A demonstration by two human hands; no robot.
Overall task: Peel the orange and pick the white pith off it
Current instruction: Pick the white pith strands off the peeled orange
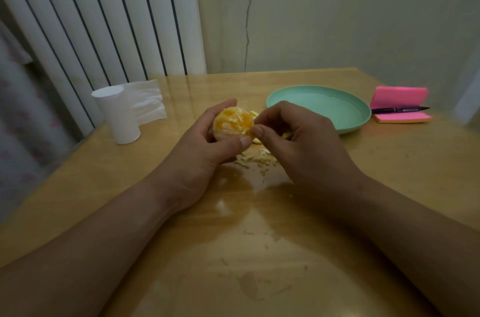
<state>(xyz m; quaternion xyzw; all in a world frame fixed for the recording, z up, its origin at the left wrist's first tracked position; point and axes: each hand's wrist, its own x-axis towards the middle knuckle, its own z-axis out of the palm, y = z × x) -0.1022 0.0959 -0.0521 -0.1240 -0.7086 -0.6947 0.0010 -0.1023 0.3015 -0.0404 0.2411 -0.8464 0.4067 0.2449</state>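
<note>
At the far left a white ribbed radiator (104, 18) stands against the wall behind the wooden table (259, 238). On the table's left part stands an upright roll of white tissue (117, 119), with a loose sheet (148, 103) trailing from it toward the right. Nearer the middle, the left hand (202, 150) grips the orange (232, 123), holding it just above the tabletop. Its fingers curl round the far side and its thumb lies across the near lower side. The orange is peeled, its segments bare and facing the camera with pale streaks of pith on them. Just to the right, the right hand (298, 137) is curled, with its thumb and forefinger pinched together against the orange's right edge. What lies between the fingertips is too small to tell. The two thumbs nearly touch. Below the hands, small pale scraps of pith (255, 159) lie scattered on the table, and a few yellowish pieces of peel (254, 114) show just behind the orange, between the hands. More faint shreds lie on the glossy surface closer to the camera, between the forearms. Farther right, behind the right hand, sits a round mint-green plate (324, 106). Beyond it, near the table's right edge, lies a folded-open pink sticky-note pad (400, 97) with a black pen (400, 109) resting across it.
</note>
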